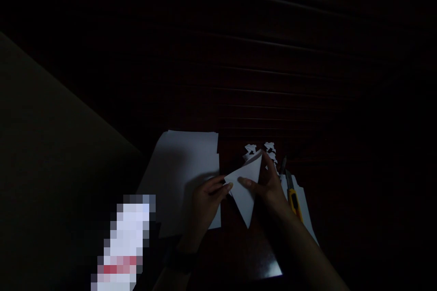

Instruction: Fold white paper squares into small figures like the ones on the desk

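A white sheet of paper folded into a triangle [246, 191] is held up between both hands, one point hanging down. My left hand [206, 200] pinches its left corner between thumb and fingers. On the right side, my right hand [271, 186] grips it with the thumb on the near face and the fingers behind the upper right edge. The paper's top edge bows open slightly, showing more than one layer. Just beyond it lie small folded white paper pieces [269, 147], partly hidden by the paper and my right hand.
A stack of white paper [184, 159] lies on the dark table [235, 254] to the left. A yellow utility knife [293, 200] rests on more white paper [309, 209] at the right, beside my right forearm. A pixelated bright patch covers the lower left.
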Action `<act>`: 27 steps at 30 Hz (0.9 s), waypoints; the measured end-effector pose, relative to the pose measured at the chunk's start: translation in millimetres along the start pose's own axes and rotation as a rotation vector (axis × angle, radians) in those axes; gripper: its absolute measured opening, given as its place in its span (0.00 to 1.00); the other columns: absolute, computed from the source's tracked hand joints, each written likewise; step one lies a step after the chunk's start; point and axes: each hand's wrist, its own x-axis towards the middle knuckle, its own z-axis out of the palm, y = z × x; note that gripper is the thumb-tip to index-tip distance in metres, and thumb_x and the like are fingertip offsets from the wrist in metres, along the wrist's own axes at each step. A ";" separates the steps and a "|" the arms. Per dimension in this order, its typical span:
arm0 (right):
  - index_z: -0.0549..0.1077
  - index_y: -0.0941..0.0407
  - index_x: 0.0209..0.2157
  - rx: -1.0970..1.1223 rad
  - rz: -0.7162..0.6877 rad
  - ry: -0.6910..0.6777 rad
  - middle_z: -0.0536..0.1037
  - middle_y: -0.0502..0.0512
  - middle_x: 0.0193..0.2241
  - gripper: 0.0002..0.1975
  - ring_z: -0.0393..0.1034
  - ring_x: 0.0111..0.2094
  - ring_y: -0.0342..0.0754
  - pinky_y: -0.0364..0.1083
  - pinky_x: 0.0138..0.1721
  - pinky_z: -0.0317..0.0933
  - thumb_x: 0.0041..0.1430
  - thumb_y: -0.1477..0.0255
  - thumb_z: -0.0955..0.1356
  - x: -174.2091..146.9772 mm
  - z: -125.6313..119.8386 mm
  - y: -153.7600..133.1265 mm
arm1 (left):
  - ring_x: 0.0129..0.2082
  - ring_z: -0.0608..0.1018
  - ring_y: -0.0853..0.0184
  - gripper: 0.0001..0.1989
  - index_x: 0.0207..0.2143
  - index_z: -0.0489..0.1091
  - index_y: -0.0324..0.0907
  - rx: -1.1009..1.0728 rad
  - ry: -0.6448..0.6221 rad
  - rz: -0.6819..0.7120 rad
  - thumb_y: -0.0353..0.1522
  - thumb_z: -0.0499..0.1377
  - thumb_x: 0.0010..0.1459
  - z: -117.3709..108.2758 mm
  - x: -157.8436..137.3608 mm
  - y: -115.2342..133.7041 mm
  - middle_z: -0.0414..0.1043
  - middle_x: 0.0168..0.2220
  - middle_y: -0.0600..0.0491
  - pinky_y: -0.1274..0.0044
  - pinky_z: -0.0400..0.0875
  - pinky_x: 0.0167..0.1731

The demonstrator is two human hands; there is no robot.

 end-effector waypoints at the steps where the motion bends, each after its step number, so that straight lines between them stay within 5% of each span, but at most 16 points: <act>1: 0.48 0.46 0.61 -0.042 -0.035 -0.001 0.66 0.59 0.53 0.44 0.63 0.52 0.56 0.57 0.49 0.62 0.45 0.70 0.73 0.4 0.0 -2.5 | 0.28 0.79 0.63 0.20 0.43 0.72 0.38 0.006 -0.004 0.002 0.38 0.64 0.48 -0.5 0.1 -0.1 0.79 0.30 0.49 0.77 0.74 0.27; 3: 0.46 0.45 0.62 -0.155 -0.111 0.010 0.62 0.58 0.57 0.43 0.57 0.57 0.55 0.58 0.53 0.57 0.49 0.69 0.71 1.0 -1.0 -5.1 | 0.28 0.79 0.63 0.19 0.42 0.72 0.38 0.011 -0.018 0.003 0.38 0.64 0.48 -0.7 0.0 -0.5 0.79 0.30 0.49 0.77 0.73 0.27; 5: 0.54 0.46 0.59 -0.315 -0.198 0.041 0.57 0.56 0.59 0.33 0.51 0.60 0.54 0.58 0.57 0.50 0.54 0.68 0.69 0.8 -2.7 -4.5 | 0.27 0.79 0.63 0.18 0.41 0.73 0.38 0.010 -0.036 0.007 0.37 0.64 0.48 -0.4 -0.4 -0.5 0.78 0.29 0.49 0.77 0.73 0.26; 10: 0.77 0.49 0.37 -0.703 -0.380 0.060 0.52 0.48 0.62 0.08 0.39 0.63 0.59 0.61 0.60 0.39 0.55 0.67 0.68 -1.9 -7.3 0.3 | 0.26 0.79 0.64 0.16 0.39 0.74 0.38 0.023 -0.164 0.002 0.36 0.64 0.48 -1.5 -1.8 0.4 0.78 0.28 0.49 0.78 0.73 0.25; 20: 0.78 0.47 0.32 -0.903 -0.477 -0.163 0.75 0.50 0.46 0.05 0.47 0.60 0.59 0.66 0.58 0.38 0.53 0.72 0.69 -0.1 -15.4 2.2 | 0.28 0.79 0.63 0.15 0.39 0.74 0.40 0.094 -0.320 0.017 0.35 0.63 0.48 -11.0 -0.7 -3.3 0.78 0.28 0.50 0.76 0.73 0.28; 27: 0.76 0.48 0.32 -0.974 -0.504 -0.261 0.79 0.50 0.38 0.05 0.56 0.56 0.58 0.65 0.58 0.35 0.54 0.73 0.68 -0.1 -15.2 2.4 | 0.24 0.77 0.64 0.15 0.38 0.75 0.41 0.140 -0.218 0.033 0.38 0.63 0.47 -9.9 -0.6 -2.0 0.77 0.25 0.51 0.77 0.71 0.24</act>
